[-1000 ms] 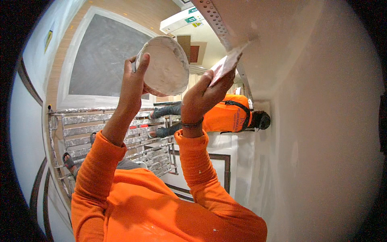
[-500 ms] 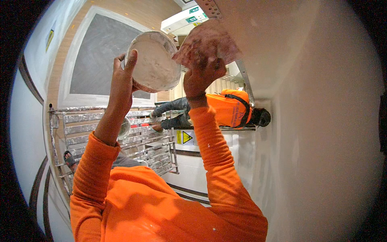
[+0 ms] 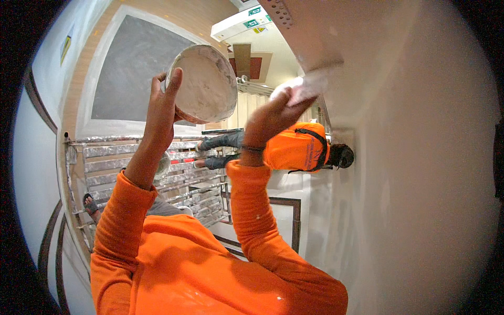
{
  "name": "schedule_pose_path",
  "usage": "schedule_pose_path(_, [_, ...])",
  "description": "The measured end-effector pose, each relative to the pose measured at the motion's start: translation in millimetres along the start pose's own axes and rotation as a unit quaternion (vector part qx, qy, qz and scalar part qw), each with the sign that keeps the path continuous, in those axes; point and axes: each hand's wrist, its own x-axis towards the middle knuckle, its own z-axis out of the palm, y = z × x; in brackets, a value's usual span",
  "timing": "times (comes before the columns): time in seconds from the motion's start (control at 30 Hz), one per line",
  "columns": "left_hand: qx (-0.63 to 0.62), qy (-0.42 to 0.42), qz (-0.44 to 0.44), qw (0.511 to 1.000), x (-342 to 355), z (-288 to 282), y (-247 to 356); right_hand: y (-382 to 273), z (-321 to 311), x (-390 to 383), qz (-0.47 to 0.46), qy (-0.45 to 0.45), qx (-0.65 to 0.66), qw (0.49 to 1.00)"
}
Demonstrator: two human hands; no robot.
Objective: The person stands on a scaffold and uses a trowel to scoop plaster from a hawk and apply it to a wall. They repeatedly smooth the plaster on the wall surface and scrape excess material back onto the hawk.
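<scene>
My left hand (image 3: 163, 105) grips a round bowl (image 3: 205, 83) at upper centre, tilted toward me, its inside coated with pale paste. My right hand (image 3: 273, 113) is closed on a flat, pale pinkish spreading blade (image 3: 310, 85), blurred by motion, at the edge of a smooth off-white surface (image 3: 399, 131). Whether the blade touches that surface I cannot tell for sure. A perforated strip (image 3: 279, 13) runs along that edge at the top.
A co-worker in an orange top (image 3: 291, 149) is beyond my right arm, by a railing. A slatted metal platform (image 3: 110, 165) with my foot on it lies below. A dark grey panel (image 3: 134, 68) is at upper left, a white box fixture (image 3: 231, 29) at top.
My right hand with the blade swung left toward the bowl's side, then moved back right to the surface's edge. My left hand and bowl shifted slightly left.
</scene>
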Motion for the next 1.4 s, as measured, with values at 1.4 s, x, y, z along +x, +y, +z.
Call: schedule_pose_path(1.4, [0.028,0.003,-0.036,0.999,-5.8,-8.7,-25.7,14.8,-29.8,-18.0,-0.194,-0.085,-0.002,0.977])
